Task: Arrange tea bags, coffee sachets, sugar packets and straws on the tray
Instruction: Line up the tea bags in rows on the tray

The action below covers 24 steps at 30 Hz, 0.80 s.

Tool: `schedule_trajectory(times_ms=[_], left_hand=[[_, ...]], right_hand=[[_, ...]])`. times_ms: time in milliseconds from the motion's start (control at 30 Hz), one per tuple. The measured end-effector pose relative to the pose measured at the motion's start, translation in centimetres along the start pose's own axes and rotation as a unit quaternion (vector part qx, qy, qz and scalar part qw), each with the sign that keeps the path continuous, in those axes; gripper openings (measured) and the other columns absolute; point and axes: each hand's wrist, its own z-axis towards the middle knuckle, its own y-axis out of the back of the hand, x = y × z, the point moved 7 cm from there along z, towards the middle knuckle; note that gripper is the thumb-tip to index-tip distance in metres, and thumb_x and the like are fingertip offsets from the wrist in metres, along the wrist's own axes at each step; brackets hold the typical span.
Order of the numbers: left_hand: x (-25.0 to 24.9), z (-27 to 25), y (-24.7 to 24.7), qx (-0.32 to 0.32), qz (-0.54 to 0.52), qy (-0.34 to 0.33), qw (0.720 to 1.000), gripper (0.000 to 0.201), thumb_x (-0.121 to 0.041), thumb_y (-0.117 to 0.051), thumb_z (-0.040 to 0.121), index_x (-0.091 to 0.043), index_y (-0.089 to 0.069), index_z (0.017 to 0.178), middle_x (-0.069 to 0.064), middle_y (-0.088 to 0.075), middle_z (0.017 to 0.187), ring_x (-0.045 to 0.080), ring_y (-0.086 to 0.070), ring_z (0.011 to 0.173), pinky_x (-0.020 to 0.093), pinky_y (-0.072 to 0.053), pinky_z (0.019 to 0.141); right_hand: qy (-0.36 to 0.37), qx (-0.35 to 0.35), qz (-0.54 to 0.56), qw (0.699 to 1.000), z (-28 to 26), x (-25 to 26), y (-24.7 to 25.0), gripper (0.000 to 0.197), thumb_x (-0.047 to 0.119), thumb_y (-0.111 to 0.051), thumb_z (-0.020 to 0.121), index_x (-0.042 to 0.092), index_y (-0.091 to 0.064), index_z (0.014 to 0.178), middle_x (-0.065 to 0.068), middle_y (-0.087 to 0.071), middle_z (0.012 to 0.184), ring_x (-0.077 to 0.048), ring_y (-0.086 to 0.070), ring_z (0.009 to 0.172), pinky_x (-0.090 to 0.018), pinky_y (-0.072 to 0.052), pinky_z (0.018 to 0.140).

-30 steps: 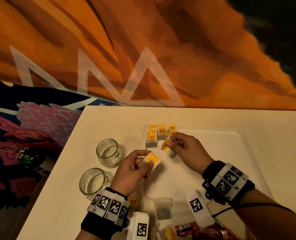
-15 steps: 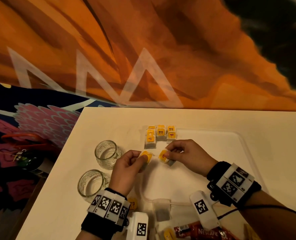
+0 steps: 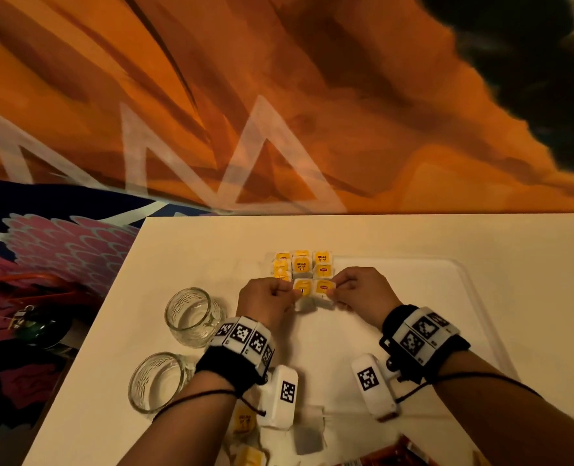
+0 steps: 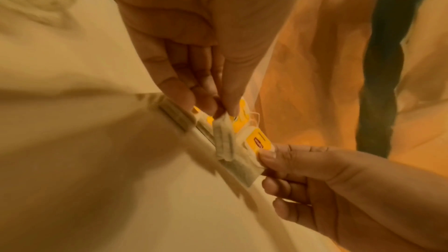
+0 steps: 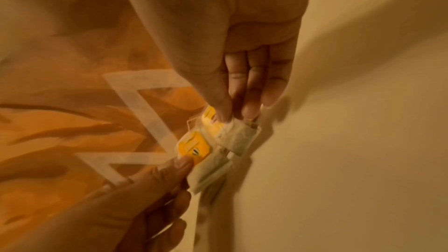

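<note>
Two hands each pinch a tea bag: left hand [image 3: 268, 299] grip on one [image 3: 302, 288], right hand [image 3: 363, 294] on another [image 3: 323, 288]; wrist views show their paper pouches [image 4: 224, 137]

red sachets [image 3: 388, 457]: cut off by bottom edge | tea-bag tag print [image 3: 322, 271]: too small | both wrist views: motion-blurred

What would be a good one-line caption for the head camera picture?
Left hand and right hand each set a yellow-tagged tea bag beside the rows of tea bags on the white tray.
</note>
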Motion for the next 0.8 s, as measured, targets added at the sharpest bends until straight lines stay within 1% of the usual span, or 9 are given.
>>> schedule_trajectory(times_ms=[100, 200, 267, 367, 467, 567, 667, 733, 800], left_hand=[[-0.4, 1.5, -0.8, 0.009, 0.046, -0.008, 0.999, 0.010, -0.023, -0.080, 0.074, -0.018, -0.074, 0.080, 0.009, -0.075, 0.080, 0.025, -0.070, 0.080, 0.036, -0.057, 0.080], [-0.5, 2.2, -1.0, 0.010, 0.089, -0.006, 0.996, 0.014, -0.025, -0.078, 0.076, -0.016, -0.075, 0.086, 0.007, -0.074, 0.081, 0.021, -0.069, 0.077, 0.031, -0.056, 0.079], [-0.6, 2.6, -0.7, -0.002, 0.108, -0.007, 0.994, 0.014, -0.028, -0.076, 0.077, -0.018, -0.074, 0.087, 0.003, -0.073, 0.082, 0.017, -0.067, 0.078, 0.026, -0.053, 0.078], [-0.7, 2.7, -0.3, -0.021, 0.138, -0.012, 0.990, 0.012, -0.031, -0.073, 0.079, -0.022, -0.073, 0.086, -0.003, -0.072, 0.085, 0.012, -0.062, 0.080, 0.019, -0.042, 0.074], [-0.4, 2.6, -0.4, -0.021, 0.146, -0.009, 0.989, 0.009, -0.032, -0.073, 0.078, -0.025, -0.070, 0.084, -0.004, -0.070, 0.085, 0.012, -0.062, 0.082, 0.020, -0.042, 0.073], [-0.7, 2.3, -0.1, -0.029, 0.147, -0.017, 0.989, 0.013, -0.033, -0.074, 0.077, -0.025, -0.068, 0.085, -0.005, -0.067, 0.084, 0.013, -0.062, 0.083, 0.021, -0.044, 0.073], [-1.6, 1.5, 1.2, -0.052, 0.131, -0.039, 0.989, 0.011, -0.031, -0.071, 0.077, -0.026, -0.067, 0.085, -0.004, -0.069, 0.078, 0.013, -0.062, 0.073, 0.024, -0.048, 0.065], [-2.5, 0.4, 2.1, -0.057, 0.124, -0.068, 0.988, 0.010, -0.034, -0.071, 0.079, -0.028, -0.066, 0.084, -0.007, -0.065, 0.072, 0.016, -0.062, 0.071, 0.027, -0.051, 0.069], [-3.6, -1.4, 3.1, -0.055, 0.136, -0.098, 0.984, 0.009, -0.035, -0.072, 0.079, -0.029, -0.066, 0.084, -0.011, -0.061, 0.069, 0.016, -0.061, 0.072, 0.026, -0.048, 0.070]], right_hand=[[-0.011, -0.011, -0.005, 1.000, 1.2, -0.3, -0.2, 0.016, 0.009, -0.077, 0.075, 0.020, -0.067, 0.072, -0.008, -0.070, 0.064, -0.018, -0.062, 0.058, -0.036, -0.055, 0.067], [-0.019, -0.018, -0.018, 1.000, 2.0, -0.6, -0.4, 0.018, 0.009, -0.078, 0.075, 0.021, -0.065, 0.072, -0.007, -0.070, 0.064, -0.017, -0.063, 0.058, -0.038, -0.056, 0.072], [-0.018, -0.032, -0.033, 0.999, 2.4, -0.7, -0.3, 0.018, 0.013, -0.078, 0.075, 0.024, -0.064, 0.072, -0.004, -0.070, 0.066, -0.020, -0.066, 0.066, -0.035, -0.055, 0.074], [-0.013, -0.044, -0.059, 0.997, 2.7, -0.5, -0.1, 0.013, 0.017, -0.077, 0.076, 0.022, -0.065, 0.079, 0.004, -0.067, 0.068, -0.018, -0.067, 0.076, -0.028, -0.051, 0.074], [-0.007, -0.049, -0.076, 0.996, 2.7, -0.3, 0.0, 0.014, 0.019, -0.077, 0.076, 0.020, -0.066, 0.085, 0.011, -0.060, 0.065, -0.014, -0.062, 0.076, -0.023, -0.045, 0.070], [0.000, -0.065, -0.075, 0.995, 2.5, -0.1, 0.2, 0.021, 0.022, -0.079, 0.076, 0.021, -0.062, 0.089, 0.008, -0.061, 0.067, -0.013, -0.060, 0.076, -0.020, -0.042, 0.062], [0.012, -0.082, -0.080, 0.993, 1.6, 0.5, 0.8, 0.032, 0.025, -0.079, 0.077, 0.020, -0.057, 0.100, 0.001, -0.067, 0.077, -0.015, -0.061, 0.078, -0.026, -0.042, 0.067], [0.034, -0.088, -0.078, 0.992, 0.4, 1.3, 1.2, 0.034, 0.025, -0.079, 0.078, 0.019, -0.057, 0.103, 0.000, -0.067, 0.081, -0.016, -0.061, 0.080, -0.027, -0.041, 0.069], [0.058, -0.082, -0.073, 0.992, -1.3, 2.4, 1.2, 0.029, 0.024, -0.078, 0.078, 0.018, -0.061, 0.101, 0.002, -0.066, 0.080, -0.016, -0.061, 0.081, -0.026, -0.041, 0.067]])
